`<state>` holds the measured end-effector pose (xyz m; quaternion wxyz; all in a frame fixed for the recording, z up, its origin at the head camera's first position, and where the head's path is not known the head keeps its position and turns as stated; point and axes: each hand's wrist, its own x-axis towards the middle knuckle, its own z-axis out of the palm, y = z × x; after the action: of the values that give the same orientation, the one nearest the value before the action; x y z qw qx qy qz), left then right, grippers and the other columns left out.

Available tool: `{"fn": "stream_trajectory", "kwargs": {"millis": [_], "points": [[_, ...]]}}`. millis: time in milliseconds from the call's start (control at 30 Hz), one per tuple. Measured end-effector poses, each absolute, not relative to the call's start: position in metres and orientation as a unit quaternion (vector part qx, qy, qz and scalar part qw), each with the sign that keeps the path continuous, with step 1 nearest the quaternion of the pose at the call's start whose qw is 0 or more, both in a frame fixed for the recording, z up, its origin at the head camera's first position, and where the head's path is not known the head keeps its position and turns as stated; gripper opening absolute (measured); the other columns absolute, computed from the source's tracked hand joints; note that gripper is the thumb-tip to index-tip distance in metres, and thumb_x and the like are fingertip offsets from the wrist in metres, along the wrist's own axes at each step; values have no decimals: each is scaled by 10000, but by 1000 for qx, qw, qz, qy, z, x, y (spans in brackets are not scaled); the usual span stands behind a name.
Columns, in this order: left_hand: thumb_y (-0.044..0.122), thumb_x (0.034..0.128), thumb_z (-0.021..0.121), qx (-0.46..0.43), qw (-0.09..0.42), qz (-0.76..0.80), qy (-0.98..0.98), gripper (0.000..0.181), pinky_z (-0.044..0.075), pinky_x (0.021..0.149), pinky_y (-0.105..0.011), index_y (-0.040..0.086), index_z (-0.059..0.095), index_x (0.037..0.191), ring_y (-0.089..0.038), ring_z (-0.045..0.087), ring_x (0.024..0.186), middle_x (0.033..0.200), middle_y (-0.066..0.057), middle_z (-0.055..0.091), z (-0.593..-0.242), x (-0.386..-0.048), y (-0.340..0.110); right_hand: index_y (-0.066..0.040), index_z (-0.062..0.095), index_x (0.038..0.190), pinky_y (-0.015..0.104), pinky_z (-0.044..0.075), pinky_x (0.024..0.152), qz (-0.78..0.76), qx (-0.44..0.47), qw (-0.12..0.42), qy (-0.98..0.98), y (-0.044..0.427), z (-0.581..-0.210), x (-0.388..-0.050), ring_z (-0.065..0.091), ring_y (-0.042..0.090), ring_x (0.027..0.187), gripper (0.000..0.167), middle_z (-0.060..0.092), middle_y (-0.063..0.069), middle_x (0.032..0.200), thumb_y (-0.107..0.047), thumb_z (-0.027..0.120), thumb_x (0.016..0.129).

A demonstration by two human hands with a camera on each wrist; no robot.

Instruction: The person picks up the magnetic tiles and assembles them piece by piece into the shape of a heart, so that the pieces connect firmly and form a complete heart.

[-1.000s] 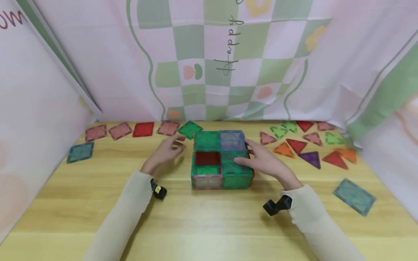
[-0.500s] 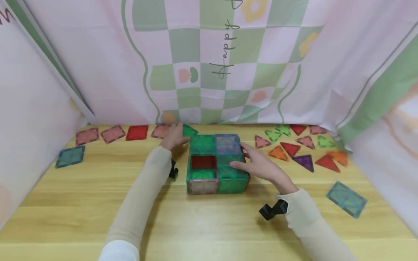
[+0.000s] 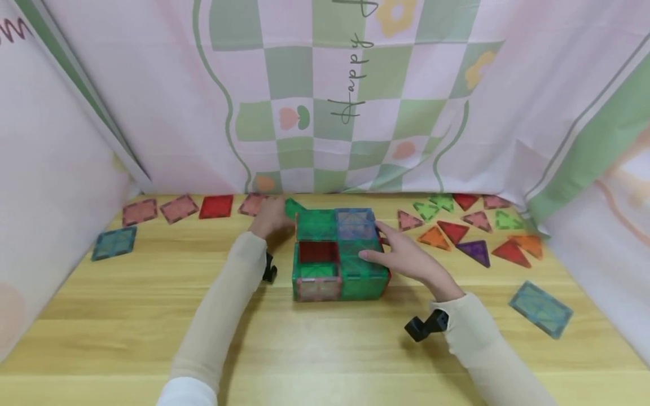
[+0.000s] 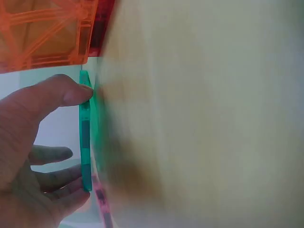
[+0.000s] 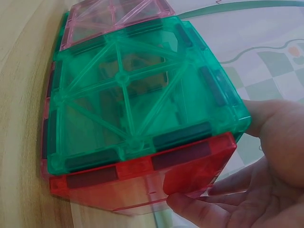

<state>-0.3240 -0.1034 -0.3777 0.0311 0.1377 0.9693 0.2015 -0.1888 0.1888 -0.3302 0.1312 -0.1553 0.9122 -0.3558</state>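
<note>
A low box of translucent magnetic tiles (image 3: pixel 363 285) stands mid-table. Its top bears green tiles and a blue-violet tile (image 3: pixel 354 224); the front-left compartment is uncovered, showing red and green inside. My left hand (image 3: pixel 274 217), behind the box's left side, pinches a green square magnetic tile (image 4: pixel 85 137) by its edges between thumb and fingers. That tile is tilted up beside the box's orange wall (image 4: pixel 45 33). My right hand (image 3: pixel 406 256) holds the box's right side, thumb over the top and fingertips against the red side tile (image 5: pixel 199 166).
Pink and red square tiles (image 3: pixel 216 207) line the back left, with a blue tile (image 3: pixel 114 243) before them. Several triangular tiles (image 3: pixel 473 253) lie at the back right. A blue rectangular tile (image 3: pixel 541 309) is at the right. A printed curtain (image 3: pixel 289 73) hangs behind the table.
My left hand has moved back and right to the green tile, taken hold of it and tipped it up from the table. The right hand stays on the box.
</note>
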Motion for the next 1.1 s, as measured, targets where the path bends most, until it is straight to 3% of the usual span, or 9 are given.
{"fn": "stream_trajectory", "kwargs": {"millis": [100, 200, 267, 467, 667, 833, 1100], "points": [[279, 732, 755, 144, 16, 199, 969, 633, 398, 1026, -464, 46, 554, 1284, -342, 531, 1139, 1141, -172, 636, -374, -318, -110, 22, 96, 1510, 592, 325, 1056, -354, -155, 132, 913, 190, -331, -190, 289, 457, 1369, 902, 191, 273, 1541, -457, 581, 920], [292, 707, 749, 136, 0, 198, 971, 585, 485, 861, -458, 19, 584, 1197, -329, 533, 1051, 1082, -166, 625, -363, -309, -118, 21, 90, 1511, 592, 327, 1054, -353, -154, 131, 913, 191, -331, -191, 283, 455, 1372, 907, 193, 275, 1540, -458, 582, 918], [271, 698, 746, 133, -4, 212, 968, 646, 486, 845, -454, -11, 549, 1245, -335, 519, 1056, 1132, -187, 600, -355, -302, -124, 22, 90, 1511, 593, 327, 1054, -352, -156, 128, 914, 192, -331, -192, 280, 453, 1374, 910, 196, 277, 1538, -461, 582, 917], [225, 681, 750, 163, -32, 241, 956, 810, 454, 928, -486, 18, 423, 1392, -371, 512, 1115, 1251, -254, 551, -333, -281, -142, 25, 79, 1511, 591, 324, 1057, -352, -158, 129, 914, 192, -331, -194, 272, 450, 1379, 916, 194, 280, 1538, -462, 581, 917], [229, 682, 765, 201, -34, 233, 951, 828, 460, 908, -483, -15, 423, 1395, -364, 503, 1115, 1260, -253, 536, -315, -252, -146, 18, 86, 1512, 591, 327, 1056, -352, -160, 123, 914, 193, -334, -195, 278, 445, 1379, 919, 208, 274, 1536, -468, 586, 913], [235, 691, 775, 269, -32, 225, 936, 817, 407, 998, -500, -60, 434, 1372, -379, 452, 1220, 1344, -251, 495, -309, -226, -136, 34, 88, 1507, 595, 321, 1057, -344, -169, 118, 916, 193, -334, -194, 274, 450, 1377, 904, 210, 287, 1530, -462, 569, 925], [247, 729, 776, 343, 39, 219, 913, 843, 384, 1065, -455, -27, 382, 1423, -336, 389, 1316, 1415, -214, 433, -310, -194, -106, 38, 73, 1506, 590, 320, 1059, -333, -176, 121, 918, 191, -335, -193, 280, 448, 1375, 896, 208, 295, 1527, -466, 547, 936]]}}
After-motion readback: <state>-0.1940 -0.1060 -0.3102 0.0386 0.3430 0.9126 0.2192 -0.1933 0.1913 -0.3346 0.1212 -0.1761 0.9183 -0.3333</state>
